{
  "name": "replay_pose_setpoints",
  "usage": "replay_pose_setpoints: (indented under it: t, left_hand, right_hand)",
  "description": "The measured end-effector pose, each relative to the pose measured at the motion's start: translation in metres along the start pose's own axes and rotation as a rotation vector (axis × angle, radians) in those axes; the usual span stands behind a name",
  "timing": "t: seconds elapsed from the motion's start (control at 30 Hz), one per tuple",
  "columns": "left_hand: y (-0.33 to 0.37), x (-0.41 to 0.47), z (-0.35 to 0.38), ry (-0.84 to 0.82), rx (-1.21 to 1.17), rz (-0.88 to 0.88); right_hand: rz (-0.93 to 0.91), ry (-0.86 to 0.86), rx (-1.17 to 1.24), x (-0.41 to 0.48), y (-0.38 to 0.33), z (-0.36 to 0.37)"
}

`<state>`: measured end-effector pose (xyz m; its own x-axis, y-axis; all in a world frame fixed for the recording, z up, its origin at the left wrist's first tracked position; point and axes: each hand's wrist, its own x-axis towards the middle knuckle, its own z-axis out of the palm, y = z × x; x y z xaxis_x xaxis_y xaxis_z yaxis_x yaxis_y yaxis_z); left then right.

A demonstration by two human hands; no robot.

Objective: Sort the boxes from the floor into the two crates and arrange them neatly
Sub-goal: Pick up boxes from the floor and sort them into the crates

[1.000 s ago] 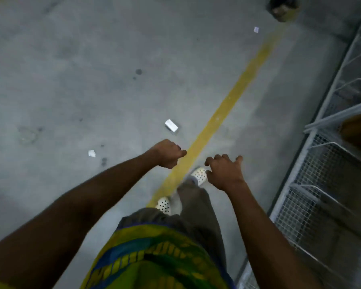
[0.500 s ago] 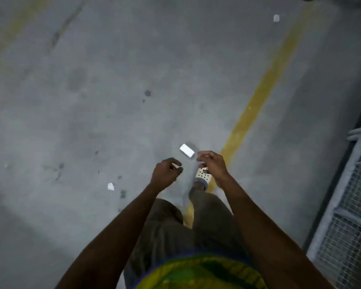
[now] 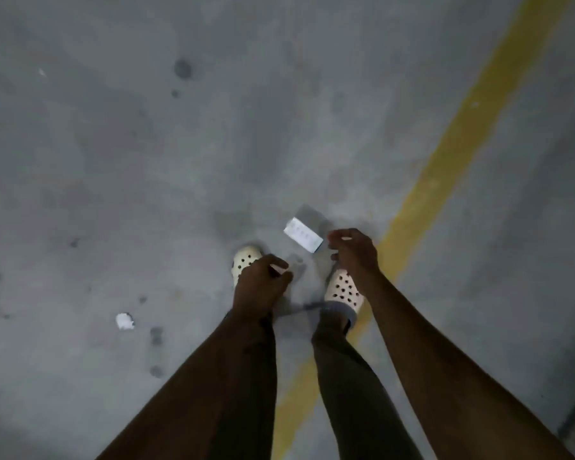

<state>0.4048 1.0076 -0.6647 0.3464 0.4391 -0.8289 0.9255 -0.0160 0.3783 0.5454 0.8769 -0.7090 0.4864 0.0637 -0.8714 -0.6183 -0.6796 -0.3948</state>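
One small white box (image 3: 302,239) lay on the concrete floor (image 3: 180,161), just beside the right hand (image 3: 352,257). Its fingers and the left hand's (image 3: 263,283) were curled; any grip unclear. Pick-up step: next, pinch the box.

Matt stained concrete floor (image 3: 213,144), perforated plastic clogs (image 3: 344,290)

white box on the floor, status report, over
Right hand at small white rectangular box on grey concrete floor, grip unclear. Left hand curled, contents unclear. Nothing in the way.
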Motion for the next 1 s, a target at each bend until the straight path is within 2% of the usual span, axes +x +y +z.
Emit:
replay_pose_setpoints:
  t: [0.07, 0.17, 0.23, 0.3, 0.4, 0.53, 0.7, 0.8, 1.0]
  left_hand:
    - [-0.021, 0.072, 0.031, 0.003, 0.0, -0.055]
    - [-0.042, 0.159, 0.071, 0.007, -0.207, -0.243]
    - [-0.059, 0.203, 0.097, 0.031, -0.196, -0.237]
    - [-0.068, 0.22, 0.114, 0.037, -0.085, -0.174]
    - [-0.065, 0.213, 0.126, 0.029, 0.001, -0.078]
    - [-0.041, 0.152, 0.103, 0.057, 0.012, 0.005]
    - [0.039, 0.013, 0.016, 0.078, 0.032, 0.11]
    - [0.091, -0.071, -0.042, 0.054, 0.062, 0.197]
    - [0.181, -0.222, -0.137, -0.123, 0.016, 0.356]
  right_hand:
    - [-0.09, -0.004, -0.273, 0.065, 0.03, 0.026]
    - [-0.234, -0.049, -0.597, 0.128, 0.073, 0.06]
    - [-0.285, -0.041, -0.855, 0.16, 0.102, 0.081]
    - [-0.349, 0.05, -0.981, 0.177, 0.122, 0.095]
    - [-0.38, 0.131, -0.912, 0.182, 0.134, 0.1]
    - [-0.344, 0.118, -0.685, 0.12, 0.108, 0.072]
    - [-0.361, 0.161, -0.497, -0.037, 0.034, 0.006]
    - [-0.378, 0.176, -0.502, -0.14, -0.017, -0.036]
    - [-0.407, 0.291, -0.391, -0.323, -0.096, -0.106]
